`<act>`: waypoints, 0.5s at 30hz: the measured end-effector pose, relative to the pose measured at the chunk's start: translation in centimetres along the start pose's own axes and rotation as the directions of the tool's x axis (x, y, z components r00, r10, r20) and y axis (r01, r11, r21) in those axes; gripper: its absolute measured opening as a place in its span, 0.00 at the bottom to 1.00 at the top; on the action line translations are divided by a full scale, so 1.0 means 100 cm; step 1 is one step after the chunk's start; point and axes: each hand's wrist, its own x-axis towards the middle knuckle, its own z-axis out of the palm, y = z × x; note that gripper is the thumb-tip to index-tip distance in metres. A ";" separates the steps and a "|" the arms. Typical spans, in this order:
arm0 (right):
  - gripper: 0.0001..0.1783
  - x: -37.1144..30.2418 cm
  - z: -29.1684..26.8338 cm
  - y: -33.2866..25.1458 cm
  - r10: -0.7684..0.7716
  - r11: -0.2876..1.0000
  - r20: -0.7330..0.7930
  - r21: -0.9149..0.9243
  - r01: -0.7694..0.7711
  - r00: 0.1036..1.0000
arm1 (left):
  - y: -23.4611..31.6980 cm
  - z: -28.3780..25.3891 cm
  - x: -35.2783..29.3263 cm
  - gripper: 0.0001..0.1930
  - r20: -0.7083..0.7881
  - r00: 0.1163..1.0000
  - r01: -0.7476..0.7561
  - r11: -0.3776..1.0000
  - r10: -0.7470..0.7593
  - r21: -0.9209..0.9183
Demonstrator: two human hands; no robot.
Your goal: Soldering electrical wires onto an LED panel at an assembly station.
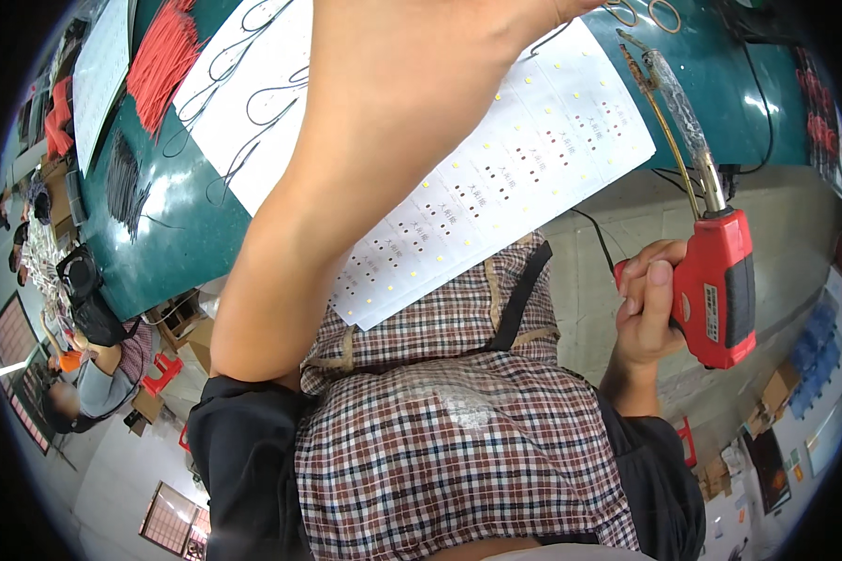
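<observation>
The soldering gun [706, 299] was red with a dark grey side [740, 297], and its thin tube [681, 164] was gold. The white paper [571, 182] had rows of yellow and dark dots [427, 185]. The table [173, 266] was green. One bunch of wires [162, 70] was red. The apron [458, 458] had brown, white and dark checks, and the sleeves [243, 449] were black.

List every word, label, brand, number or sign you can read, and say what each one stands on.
White sheet: rows of a short black printed term, repeated beside dark dots and yellow squares; I won't copy the wording.
Label on the red tool in the right hand: print too small to read.
Far-left paper: faint marks, too small to read.
</observation>
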 end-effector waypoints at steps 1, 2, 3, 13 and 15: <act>0.06 0.000 0.000 0.001 -0.001 1.000 0.002 0.006 0.001 1.000 | -0.002 0.002 0.001 0.09 0.026 0.999 0.024 0.998 -0.023 -0.056; 0.06 -0.001 0.000 0.001 -0.002 1.000 -0.002 0.003 0.002 1.000 | -0.002 0.003 0.004 0.09 0.030 0.999 0.023 0.998 -0.021 -0.059; 0.06 -0.003 -0.001 0.000 0.018 1.000 -0.004 -0.005 -0.018 1.000 | -0.001 0.004 0.006 0.08 0.045 0.997 0.069 0.998 -0.068 -0.013; 0.06 0.000 0.007 -0.002 -0.001 0.992 0.020 -0.127 0.003 1.000 | -0.016 0.012 -0.003 0.09 0.032 0.999 -0.017 0.872 0.002 0.490; 0.06 0.001 0.010 -0.003 -0.006 0.991 0.015 -0.135 0.008 1.000 | -0.022 0.012 -0.004 0.09 0.020 0.997 -0.071 0.864 0.071 0.498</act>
